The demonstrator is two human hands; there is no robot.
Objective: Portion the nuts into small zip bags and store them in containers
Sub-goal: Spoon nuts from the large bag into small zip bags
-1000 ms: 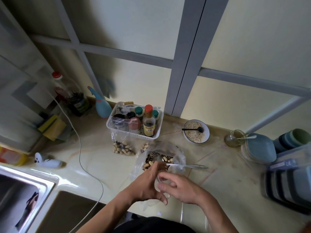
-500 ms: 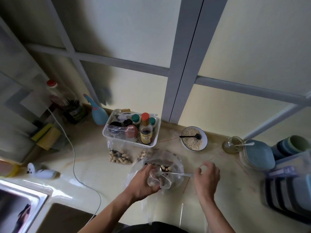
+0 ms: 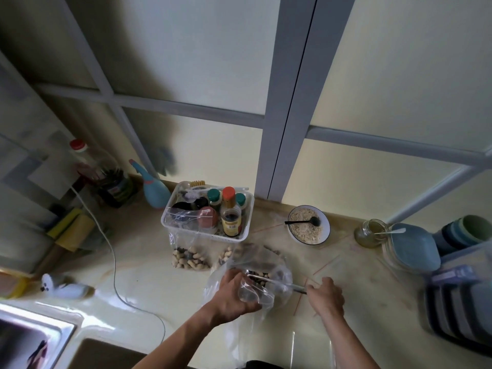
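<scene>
Pale marbled countertop [image 3: 149, 267] runs beneath a frosted window with grey bars, and the work sits near its front edge. At the centre, the left hand [image 3: 229, 296] has its fingers curled round the mouth of a small zip bag [image 3: 250, 294], pinching the thin film to hold it open, just in front of a large clear bag of nuts [image 3: 261, 265] slumped on the counter. The right hand [image 3: 326, 295] is closed round the handle of a metal spoon [image 3: 277, 282] whose bowl reaches into the large bag among the peanuts. I judge the small bag light, limp and slippery, likely to fold shut unless gripped at the rim on both sides of the opening; the nuts look hard and loose, prone to rolling off a tilted spoon. Two filled bags of peanuts [image 3: 190, 258] lean against a white basket [image 3: 207, 235] of bottles behind. A bowl of oats [image 3: 307, 225] with a black spoon and a glass jar [image 3: 371, 233] stand to the right. One bottle in the basket carries a yellow label, its print too small to read; no other writing is legible.
</scene>
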